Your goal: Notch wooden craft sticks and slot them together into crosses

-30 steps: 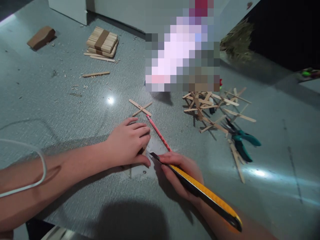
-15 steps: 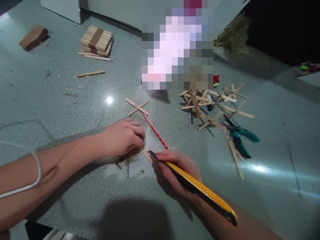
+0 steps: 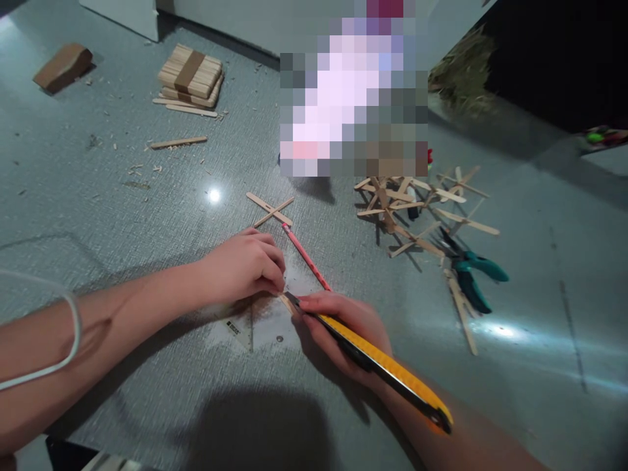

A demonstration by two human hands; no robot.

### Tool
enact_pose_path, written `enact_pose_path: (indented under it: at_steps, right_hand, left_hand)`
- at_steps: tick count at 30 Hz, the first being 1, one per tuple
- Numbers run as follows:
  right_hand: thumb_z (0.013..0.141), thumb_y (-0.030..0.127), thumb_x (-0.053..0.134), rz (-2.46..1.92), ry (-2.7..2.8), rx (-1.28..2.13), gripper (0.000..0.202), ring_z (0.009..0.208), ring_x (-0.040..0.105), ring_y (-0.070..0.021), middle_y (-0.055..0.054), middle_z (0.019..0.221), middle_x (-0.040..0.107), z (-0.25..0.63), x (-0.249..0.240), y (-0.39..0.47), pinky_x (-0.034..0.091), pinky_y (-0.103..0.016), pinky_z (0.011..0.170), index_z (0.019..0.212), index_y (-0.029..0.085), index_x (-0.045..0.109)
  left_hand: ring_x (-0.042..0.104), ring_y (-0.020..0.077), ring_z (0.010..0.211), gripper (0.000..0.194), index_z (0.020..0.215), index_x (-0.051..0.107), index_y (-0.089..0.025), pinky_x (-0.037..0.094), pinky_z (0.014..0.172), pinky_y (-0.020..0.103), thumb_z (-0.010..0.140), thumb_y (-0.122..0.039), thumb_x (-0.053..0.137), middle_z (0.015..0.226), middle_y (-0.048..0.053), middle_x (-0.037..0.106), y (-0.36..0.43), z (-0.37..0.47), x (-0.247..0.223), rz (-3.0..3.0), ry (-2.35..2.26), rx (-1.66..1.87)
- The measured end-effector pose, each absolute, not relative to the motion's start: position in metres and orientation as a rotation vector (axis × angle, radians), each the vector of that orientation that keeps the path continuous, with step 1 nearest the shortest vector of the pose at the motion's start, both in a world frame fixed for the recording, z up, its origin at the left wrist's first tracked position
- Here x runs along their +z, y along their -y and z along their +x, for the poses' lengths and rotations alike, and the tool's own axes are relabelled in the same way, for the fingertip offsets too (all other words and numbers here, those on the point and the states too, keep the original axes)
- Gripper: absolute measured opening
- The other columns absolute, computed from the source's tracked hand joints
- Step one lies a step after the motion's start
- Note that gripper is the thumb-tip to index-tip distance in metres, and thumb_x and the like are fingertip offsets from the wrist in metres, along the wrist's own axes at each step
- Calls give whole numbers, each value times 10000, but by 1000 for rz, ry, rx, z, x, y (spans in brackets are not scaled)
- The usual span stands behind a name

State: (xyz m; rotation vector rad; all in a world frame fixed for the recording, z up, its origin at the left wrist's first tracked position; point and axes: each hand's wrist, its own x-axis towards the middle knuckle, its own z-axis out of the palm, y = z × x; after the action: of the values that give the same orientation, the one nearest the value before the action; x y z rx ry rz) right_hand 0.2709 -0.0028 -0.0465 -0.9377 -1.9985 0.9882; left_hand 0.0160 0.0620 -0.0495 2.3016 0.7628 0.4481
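Observation:
A yellow and black utility knife point(image 3: 387, 366) lies in my right hand point(image 3: 350, 327), fingers wrapped round its front end. Its blade touches a short wooden craft stick point(image 3: 287, 302), which my left hand point(image 3: 250, 265) pins near its far end with closed fingers. Part of the stick is hidden under those fingers. Beneath my left hand a clear set square point(image 3: 240, 332) shows one corner on the table. A red pencil point(image 3: 308, 257) rests just beyond my right hand. Two crossed craft sticks point(image 3: 269, 209) lie past the pencil's tip.
Banded bundles of craft sticks point(image 3: 191, 72) and a brown block point(image 3: 63, 68) sit at the back left. Joined sticks point(image 3: 387, 206) spread on the right beside teal-handled pliers point(image 3: 468, 268). Wood shavings dot the table point(image 3: 122, 366). A white cable point(image 3: 76, 320) crosses my left forearm.
My right hand has slid the knife slightly up and left, bringing the blade onto the stick close to my left fingers. My left hand stays almost where it was.

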Motion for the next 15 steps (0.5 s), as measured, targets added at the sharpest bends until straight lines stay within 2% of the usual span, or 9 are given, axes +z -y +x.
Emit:
enact_pose_path:
  at_steps: [3,15]
  right_hand:
    - [974,193,720,-909,2008,988,165,778,832,-249,-35,938,850,270,-47,2,707,-351,677,1097,301,748]
    - [960,187,725,-925,1992,980,223,796,836,-269,-21,964,851,268,-51,4,717,-394,690,1119,343,742]
  left_hand:
    - [650,210,978,139,869,847,-274,382,948,401,966,-225,761,978,-6,818,-62,17,-48,2296,-798,437]
    - [644,206,964,76,893,863,-281,388,931,391,926,-222,829,961,-8,800,-62,17,-49,2299,-798,452]
